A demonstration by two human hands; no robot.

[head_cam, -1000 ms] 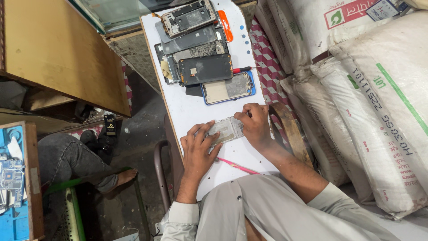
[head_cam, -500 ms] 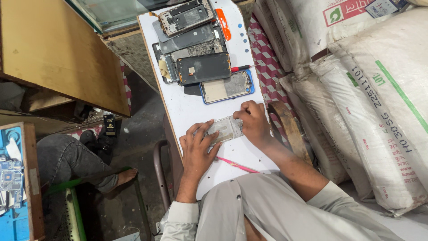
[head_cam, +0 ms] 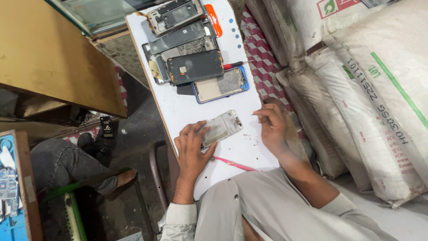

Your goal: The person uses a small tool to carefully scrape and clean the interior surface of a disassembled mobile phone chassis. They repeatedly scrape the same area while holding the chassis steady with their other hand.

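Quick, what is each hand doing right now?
Left hand: fingers spread, pressing on the phone frame on the white table.
Right hand: lifted beside the frame, fingertips pinched; anything held is too small to tell.

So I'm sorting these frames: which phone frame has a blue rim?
The blue-rimmed phone frame, nearest of the pile to the hands, beside the red-handled screwdriver; the others are grey or black.

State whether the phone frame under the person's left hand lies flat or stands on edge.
Flat: the phone frame lies broad face up on the white table, with the left hand pressing on one end.
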